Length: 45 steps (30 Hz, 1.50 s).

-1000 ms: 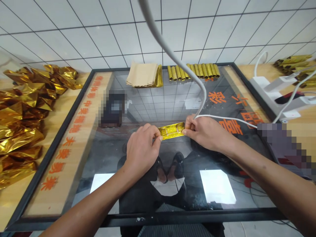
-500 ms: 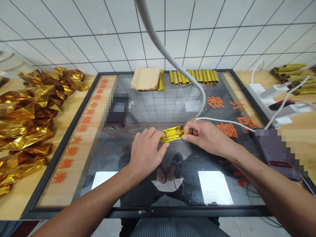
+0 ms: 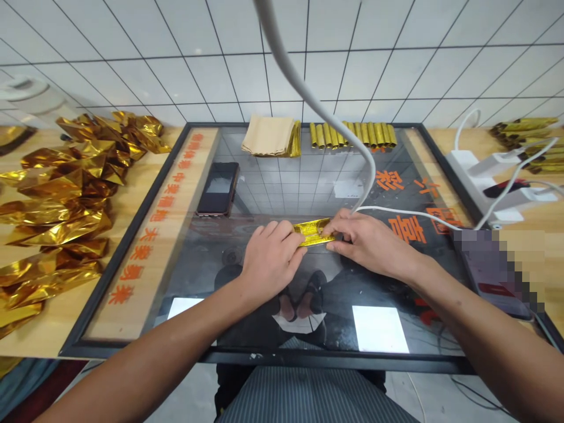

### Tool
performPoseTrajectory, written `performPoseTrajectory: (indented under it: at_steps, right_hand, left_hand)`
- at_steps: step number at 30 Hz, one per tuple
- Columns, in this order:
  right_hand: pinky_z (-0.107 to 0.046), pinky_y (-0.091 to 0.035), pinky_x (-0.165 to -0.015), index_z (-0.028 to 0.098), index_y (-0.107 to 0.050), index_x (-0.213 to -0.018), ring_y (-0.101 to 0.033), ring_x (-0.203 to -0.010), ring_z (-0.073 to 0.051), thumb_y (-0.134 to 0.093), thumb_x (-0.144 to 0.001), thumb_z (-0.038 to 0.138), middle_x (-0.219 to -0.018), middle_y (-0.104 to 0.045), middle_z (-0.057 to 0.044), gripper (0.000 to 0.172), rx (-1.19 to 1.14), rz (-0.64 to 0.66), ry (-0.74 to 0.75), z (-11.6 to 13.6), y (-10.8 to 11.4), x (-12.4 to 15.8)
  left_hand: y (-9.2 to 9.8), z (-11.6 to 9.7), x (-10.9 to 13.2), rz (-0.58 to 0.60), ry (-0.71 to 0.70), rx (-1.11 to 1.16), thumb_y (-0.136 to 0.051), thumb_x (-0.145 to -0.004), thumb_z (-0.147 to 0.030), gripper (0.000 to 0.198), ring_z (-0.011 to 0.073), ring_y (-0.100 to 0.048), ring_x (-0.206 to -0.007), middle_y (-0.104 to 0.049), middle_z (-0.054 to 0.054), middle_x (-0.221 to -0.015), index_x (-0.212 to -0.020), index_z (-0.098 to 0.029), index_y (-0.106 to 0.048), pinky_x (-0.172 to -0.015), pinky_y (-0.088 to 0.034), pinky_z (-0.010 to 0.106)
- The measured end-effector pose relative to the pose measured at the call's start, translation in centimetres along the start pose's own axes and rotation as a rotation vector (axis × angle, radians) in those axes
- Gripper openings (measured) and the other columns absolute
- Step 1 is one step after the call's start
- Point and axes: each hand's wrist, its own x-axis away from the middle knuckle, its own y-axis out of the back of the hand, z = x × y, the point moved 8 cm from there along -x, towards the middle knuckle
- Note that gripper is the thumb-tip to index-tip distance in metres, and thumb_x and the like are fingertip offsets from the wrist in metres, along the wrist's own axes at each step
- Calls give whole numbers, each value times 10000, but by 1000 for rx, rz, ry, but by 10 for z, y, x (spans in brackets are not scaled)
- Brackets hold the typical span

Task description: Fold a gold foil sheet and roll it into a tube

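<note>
A small folded piece of gold foil paper (image 3: pixel 314 231) is held between both hands just above the glass-topped table (image 3: pixel 282 276). My left hand (image 3: pixel 269 259) pinches its left end with closed fingers. My right hand (image 3: pixel 365 241) grips its right end, fingers closed over the fold. At the table's far edge lies a row of several rolled gold foil pieces (image 3: pixel 352 134), with a stack of flat tan and gold sheets (image 3: pixel 269 135) to their left.
A heap of crumpled gold foil (image 3: pixel 57 194) covers the wooden surface at left. A dark phone (image 3: pixel 218 188) lies on the glass. A white cable (image 3: pixel 317 106) hangs across the middle. A white power strip (image 3: pixel 489 176) and more gold pieces (image 3: pixel 524 126) sit at right.
Both hands have stayed on the gold foil piece and pressed closer together over it. The camera view has tilted slightly, showing more of the table's near edge.
</note>
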Motion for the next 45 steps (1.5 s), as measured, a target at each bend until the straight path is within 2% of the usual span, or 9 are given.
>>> performPoseTrajectory:
  at_steps: [8, 12, 15, 22, 28, 32, 37, 41, 45]
  right_hand:
    - [-348, -488, -848, 264, -768, -1096, -662, -904, -198, -692, -990, 241, -1125, -727, -45, 132, 36, -1, 55, 6, 1, 1]
    - [-338, -481, -817, 250, -746, -1022, -657, -886, -196, -653, -1003, 220, -1067, -729, -40, 100, 62, -5, 73, 9, 1, 0]
    - [-333, -471, -797, 252, -741, -1040, -650, -873, -194, -675, -986, 221, -1068, -730, -35, 90, 64, -4, 79, 10, 2, 1]
    - [-338, -469, -824, 262, -751, -1099, -655, -905, -205, -724, -982, 296, -1073, -714, -34, 125, 37, 45, 97, 12, 3, 3]
    - [-328, -463, -821, 267, -754, -1056, -663, -913, -204, -699, -996, 307, -1055, -724, -30, 91, 18, 35, 102, 10, 2, 2]
    - [-315, -437, -768, 263, -739, -992, -654, -848, -185, -663, -1000, 260, -1004, -740, -15, 77, 11, -8, 43, 6, 1, 1]
    - [-303, -391, -701, 278, -724, -1013, -621, -765, -161, -672, -974, 247, -953, -721, 12, 72, 28, -35, 7, 3, -3, 0]
    - [-309, -391, -701, 268, -714, -984, -606, -748, -157, -641, -978, 245, -951, -706, 10, 77, 52, -34, 6, 4, -2, 0]
    - [-314, -401, -710, 267, -720, -1053, -606, -763, -167, -663, -974, 269, -961, -696, -2, 97, 50, -10, 48, 9, 1, 1]
  left_hand:
    - [0, -3, -1, -4, -46, -64, -519, -1121, -298, 271, 258, -589, -928, -716, 63, -1024, -1039, -227, -768, -752, -362, 432]
    - [-1, -3, 1, 2, -57, -60, -559, -1110, -366, 247, 266, -600, -962, -719, 71, -1053, -1114, -221, -758, -757, -365, 436]
    - [-1, -4, 2, -3, -65, -46, -582, -1099, -380, 230, 267, -603, -965, -719, 65, -1060, -1142, -229, -751, -758, -366, 436]
    - [1, -4, 2, 0, -59, 33, -655, -1053, -319, 120, 257, -611, -968, -708, 49, -1041, -1022, -228, -726, -771, -376, 421]
    - [-1, -3, 1, 22, -58, 55, -579, -1078, -282, 173, 252, -614, -958, -703, 51, -1022, -985, -238, -718, -768, -383, 417]
    - [-1, 0, 1, 3, -25, 86, -547, -1083, -250, 165, 245, -620, -961, -703, 49, -1060, -1091, -228, -710, -781, -401, 408]
    - [1, -7, 3, -10, -99, -7, -481, -1119, -260, 269, 247, -595, -927, -697, 62, -1046, -1019, -219, -727, -762, -379, 409]
    - [-2, -7, 3, 1, -99, -30, -501, -1124, -304, 265, 250, -590, -936, -700, 56, -1045, -1049, -228, -743, -760, -388, 406]
    - [-7, -5, 2, 15, -93, -61, -477, -1138, -304, 299, 248, -594, -932, -695, 54, -1028, -1030, -232, -746, -751, -395, 403]
